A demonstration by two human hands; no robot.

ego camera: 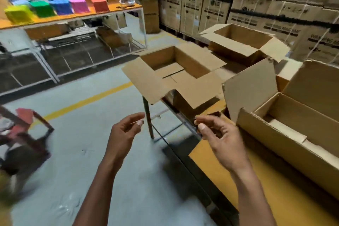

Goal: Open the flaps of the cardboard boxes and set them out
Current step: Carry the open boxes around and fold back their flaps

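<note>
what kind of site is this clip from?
Most likely a warehouse or packing area: a wall of stacked appliance cartons, metal shelving holding coloured boxes, and open cardboard boxes on a yellow worktable over a line-marked concrete floor.

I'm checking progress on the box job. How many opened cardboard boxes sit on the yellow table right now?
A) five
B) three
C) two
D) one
B: three boxes stand on the yellow table with flaps spread: the near box, the middle box and the far box; both hands are empty.
</note>
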